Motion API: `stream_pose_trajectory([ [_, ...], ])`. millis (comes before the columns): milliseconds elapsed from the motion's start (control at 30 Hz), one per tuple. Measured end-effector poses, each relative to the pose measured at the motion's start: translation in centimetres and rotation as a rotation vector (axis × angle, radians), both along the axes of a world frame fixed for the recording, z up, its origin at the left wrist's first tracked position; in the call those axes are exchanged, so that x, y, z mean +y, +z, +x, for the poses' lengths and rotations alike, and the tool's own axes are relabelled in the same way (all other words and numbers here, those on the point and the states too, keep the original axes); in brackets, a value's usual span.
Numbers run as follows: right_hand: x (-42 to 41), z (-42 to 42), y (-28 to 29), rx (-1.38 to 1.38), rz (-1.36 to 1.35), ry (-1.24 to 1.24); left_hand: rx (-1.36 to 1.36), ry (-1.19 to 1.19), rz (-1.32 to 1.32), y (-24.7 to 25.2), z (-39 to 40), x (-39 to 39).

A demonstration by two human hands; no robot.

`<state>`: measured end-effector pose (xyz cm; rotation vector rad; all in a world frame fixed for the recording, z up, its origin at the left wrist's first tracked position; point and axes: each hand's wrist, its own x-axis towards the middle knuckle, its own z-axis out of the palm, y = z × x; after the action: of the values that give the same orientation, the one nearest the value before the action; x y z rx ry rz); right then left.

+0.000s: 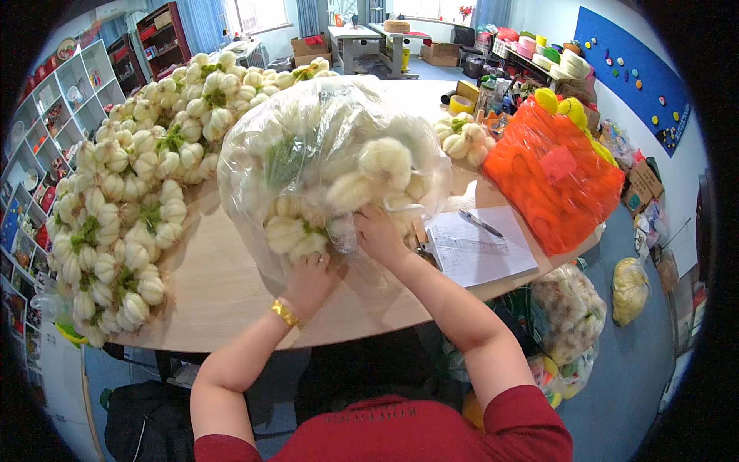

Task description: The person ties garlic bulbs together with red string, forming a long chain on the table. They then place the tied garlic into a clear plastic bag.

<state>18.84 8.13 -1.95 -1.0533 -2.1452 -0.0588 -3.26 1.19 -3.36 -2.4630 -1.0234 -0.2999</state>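
Observation:
A large clear plastic bag (242, 167) bulges on the table in front of me, filled with white garlic-like craft bulbs with green tufts. My right hand (378, 234) has its fingers closed on the plastic at the near side. Lower and to the left, my left hand (309, 280) touches the underside of a bulb bunch (288, 234) at the bag's near side; its grip is partly hidden. A yellow band circles the left wrist. More bulb bunches (133, 190) are heaped along the table's left side.
Papers (479, 254) with a pen (480, 223) lie to the right, near an orange plastic-wrapped bundle (554, 179). Behind them are a small bulb bunch (465, 138) and a tape roll (461, 104). Filled bags (568, 312) stand on the floor beyond the curved table edge.

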Motion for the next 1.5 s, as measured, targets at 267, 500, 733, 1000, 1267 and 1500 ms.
stream_pose_trajectory([
  [267,3.7,-0.6,3.5,0.155,0.013,-0.064,-0.048,-0.147,0.053,7.4,-2.1,-0.5],
  [500,5.5,1.6,10.7,-0.054,0.159,0.003,-0.183,-0.074,0.293,16.7,-0.9,2.5],
  [733,9.5,3.2,23.6,0.101,-0.049,0.084,-0.344,0.036,0.534,28.3,-1.2,9.7],
  [1000,12.1,4.2,25.3,-0.258,-0.067,-0.098,-0.416,0.051,0.405,30.9,-3.9,13.7],
  [1267,13.2,4.8,23.7,-0.383,0.137,-0.066,-0.401,0.093,0.380,29.8,-4.6,13.5],
  [1500,12.5,7.6,23.6,-0.371,0.058,-0.102,-0.663,-0.147,-0.472,31.3,-2.1,17.0],
])
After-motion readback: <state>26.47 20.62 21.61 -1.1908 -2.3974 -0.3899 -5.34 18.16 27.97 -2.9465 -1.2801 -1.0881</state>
